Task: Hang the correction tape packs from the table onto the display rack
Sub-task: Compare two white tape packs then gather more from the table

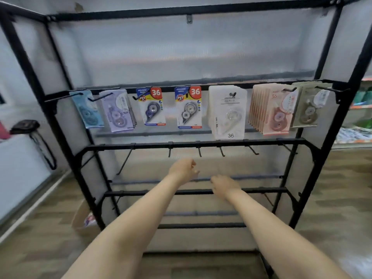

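A black metal display rack stands in front of me. Its upper rail carries several correction tape packs: a light blue pack, a lilac pack, two packs marked 36, a thick white stack, a pink stack and a beige stack. The rail below has bare hooks. Both my arms reach forward under those hooks. My left hand and my right hand hold nothing, fingers loosely curled. No table is in view.
A cardboard box sits on the wooden floor by the rack's left leg. A black bag hangs on the left wall. Shelves with goods show at the far right.
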Motion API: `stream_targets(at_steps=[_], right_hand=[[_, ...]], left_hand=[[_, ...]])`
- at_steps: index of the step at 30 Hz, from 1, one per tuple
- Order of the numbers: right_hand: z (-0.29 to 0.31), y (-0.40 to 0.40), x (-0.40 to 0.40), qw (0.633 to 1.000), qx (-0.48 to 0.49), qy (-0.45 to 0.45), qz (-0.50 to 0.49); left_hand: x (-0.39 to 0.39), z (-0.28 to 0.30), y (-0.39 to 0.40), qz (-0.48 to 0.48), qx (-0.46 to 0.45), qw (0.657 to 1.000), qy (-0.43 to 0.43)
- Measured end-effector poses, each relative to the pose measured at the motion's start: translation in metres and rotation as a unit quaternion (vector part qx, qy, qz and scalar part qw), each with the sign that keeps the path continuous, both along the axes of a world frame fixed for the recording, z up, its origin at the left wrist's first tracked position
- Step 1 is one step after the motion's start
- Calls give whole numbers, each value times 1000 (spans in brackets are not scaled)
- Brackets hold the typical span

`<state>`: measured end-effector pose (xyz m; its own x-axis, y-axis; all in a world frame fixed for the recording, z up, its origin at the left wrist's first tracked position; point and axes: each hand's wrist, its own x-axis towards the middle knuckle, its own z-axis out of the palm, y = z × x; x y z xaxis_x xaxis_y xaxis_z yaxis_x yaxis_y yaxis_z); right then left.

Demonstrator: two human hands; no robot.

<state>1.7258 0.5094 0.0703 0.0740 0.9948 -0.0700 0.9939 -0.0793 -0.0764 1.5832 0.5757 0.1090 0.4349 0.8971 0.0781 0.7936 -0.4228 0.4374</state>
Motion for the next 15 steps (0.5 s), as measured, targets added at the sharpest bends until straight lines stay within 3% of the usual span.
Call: stream_targets(at_steps=[3,6,15], right_hand=[[9,17,-69,997,10,-12,76],[21,32,-157,986,35,-22,161],[25,15,-472,909,65,7,411]], left_hand=[[-69,-5,-8,19,79,980,180],[-153,-3,-22,81,107,944,302],[-452,0,-126,302,14,873,383]])
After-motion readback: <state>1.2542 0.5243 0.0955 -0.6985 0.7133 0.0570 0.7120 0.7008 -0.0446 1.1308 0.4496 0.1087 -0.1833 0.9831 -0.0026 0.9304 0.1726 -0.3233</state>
